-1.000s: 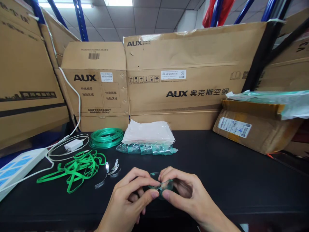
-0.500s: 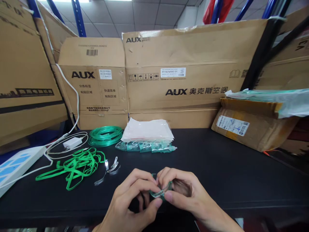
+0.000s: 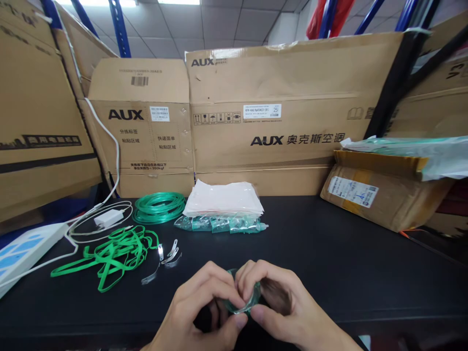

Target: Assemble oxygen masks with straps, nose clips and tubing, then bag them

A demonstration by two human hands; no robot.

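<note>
Between both hands, close to the table's front edge, is a clear green plastic mask [image 3: 257,294], its curved rim showing and much of it covered by fingers. My left hand [image 3: 204,302] pinches the near side of the rim, thumb below and index finger above. My right hand [image 3: 278,302] grips the right side, with its bent fingers over the rim and partly inside the opening. A thin strip along the near rim is too small to make out. Left of the hands lie several small curved metal strips [image 3: 171,251], beside a tangle of flat green straps [image 3: 119,253].
Behind the straps are a coil of green tubing [image 3: 160,207] and a white adapter [image 3: 108,218] with cable. A power strip [image 3: 31,248] lies far left. A white stack [image 3: 224,197] rests over clear green plastic pieces [image 3: 219,224]. A cardboard box [image 3: 383,195] stands right; larger cartons [image 3: 292,87] wall the back.
The fingers have shifted on the mask, and its opening is now rounder and shows more. The right thumb has moved slightly down. The things on the table have stayed put.
</note>
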